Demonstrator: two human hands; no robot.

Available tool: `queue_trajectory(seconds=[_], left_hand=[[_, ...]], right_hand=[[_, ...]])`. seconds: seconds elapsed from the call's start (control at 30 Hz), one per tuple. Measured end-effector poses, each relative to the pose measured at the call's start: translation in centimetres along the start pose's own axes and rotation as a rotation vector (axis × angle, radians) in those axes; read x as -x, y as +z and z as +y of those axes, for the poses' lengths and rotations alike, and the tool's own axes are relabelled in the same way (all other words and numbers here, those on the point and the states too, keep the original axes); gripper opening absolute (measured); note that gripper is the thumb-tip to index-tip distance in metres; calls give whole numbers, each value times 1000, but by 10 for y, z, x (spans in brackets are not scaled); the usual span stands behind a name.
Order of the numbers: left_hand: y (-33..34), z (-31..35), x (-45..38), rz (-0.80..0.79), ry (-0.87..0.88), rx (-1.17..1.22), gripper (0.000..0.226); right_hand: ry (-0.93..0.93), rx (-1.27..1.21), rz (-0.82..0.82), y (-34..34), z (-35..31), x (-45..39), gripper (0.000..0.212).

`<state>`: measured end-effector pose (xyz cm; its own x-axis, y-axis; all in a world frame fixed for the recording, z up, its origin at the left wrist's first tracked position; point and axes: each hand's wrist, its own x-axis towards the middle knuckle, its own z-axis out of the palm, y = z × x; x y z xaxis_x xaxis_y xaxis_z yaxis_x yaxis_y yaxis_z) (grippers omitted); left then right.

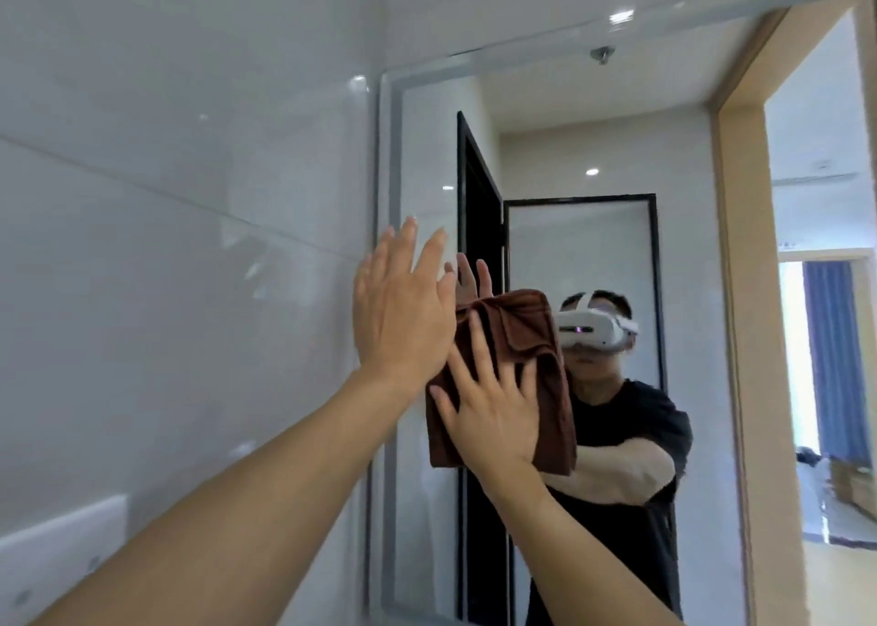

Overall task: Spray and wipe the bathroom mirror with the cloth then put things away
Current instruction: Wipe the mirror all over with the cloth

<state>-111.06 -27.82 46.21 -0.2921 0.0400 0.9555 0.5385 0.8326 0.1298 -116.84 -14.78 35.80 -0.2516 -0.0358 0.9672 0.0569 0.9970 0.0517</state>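
The bathroom mirror [593, 255] hangs on the wall ahead, its left edge framed in pale grey. A folded brown cloth [531, 341] lies flat against the glass near that left edge. My right hand [489, 412] presses the cloth to the mirror with fingers spread. My left hand [403, 312] is raised flat with fingers straight, at the cloth's upper left corner, over the mirror's left edge. No spray bottle is in view.
Glossy white wall tiles [190, 246] fill the left. A white fixture [61, 545] sticks out at the lower left. The mirror reflects a person in a black shirt with a white headset [598, 329], a black-framed door and a wooden doorway [740, 341].
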Motion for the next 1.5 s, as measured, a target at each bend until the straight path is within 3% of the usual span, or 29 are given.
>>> queue_trajectory(seconds=[0.2, 0.43, 0.7, 0.93, 1.1, 1.27, 1.5], left_hand=[[10, -37, 22, -23, -107, -16, 52], [28, 5, 54, -12, -48, 71, 50], [56, 142, 79, -31, 56, 312, 49], [78, 283, 115, -46, 145, 479, 44], [90, 345, 135, -80, 205, 513, 44], [98, 338, 146, -63, 216, 493, 43], [105, 229, 177, -94, 86, 365, 46]], right_hand=[[-50, -175, 10, 41, -76, 20, 50], [-85, -267, 48, 25, -37, 60, 36], [-73, -74, -15, -44, 128, 116, 57], [105, 155, 15, -150, 323, 154, 70], [205, 280, 25, -208, 438, 189, 73], [354, 335, 41, -226, 484, 216, 75], [410, 337, 19, -199, 443, 233, 75]])
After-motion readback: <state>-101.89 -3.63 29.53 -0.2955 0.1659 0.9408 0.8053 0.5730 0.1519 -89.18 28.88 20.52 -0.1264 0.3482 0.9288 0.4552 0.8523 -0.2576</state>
